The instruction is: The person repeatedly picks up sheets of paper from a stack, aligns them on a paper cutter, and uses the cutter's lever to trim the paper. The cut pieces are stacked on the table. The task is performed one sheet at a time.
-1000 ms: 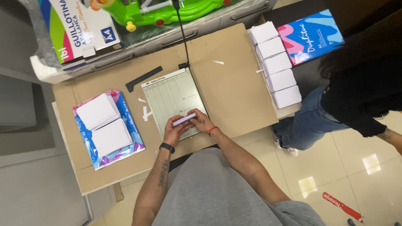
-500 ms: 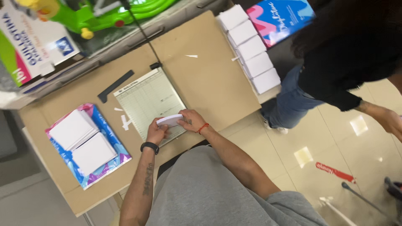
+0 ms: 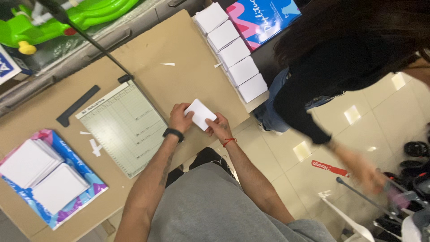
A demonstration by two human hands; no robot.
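Two hands meet over the front edge of the brown desk (image 3: 188, 49), and between them we see a small stack of white cards (image 3: 200, 114). Our left hand (image 3: 180, 118) pinches the stack's left side, fingers closed on it; our right hand (image 3: 219, 127), with a red string at the wrist, is clamped on its lower right corner. The stack sits tilted, just right of the paper cutter (image 3: 123, 127), whose long black lever arm (image 3: 89, 38) is raised. Well to the left we see two white card piles (image 3: 42, 175) on a blue wrapper (image 3: 96, 186). Five white stacks (image 3: 235, 51) line the desk's far right edge, beside a blue and pink paper pack (image 3: 264, 18). Another person in a black top (image 3: 340, 67) bends nearby on the right.
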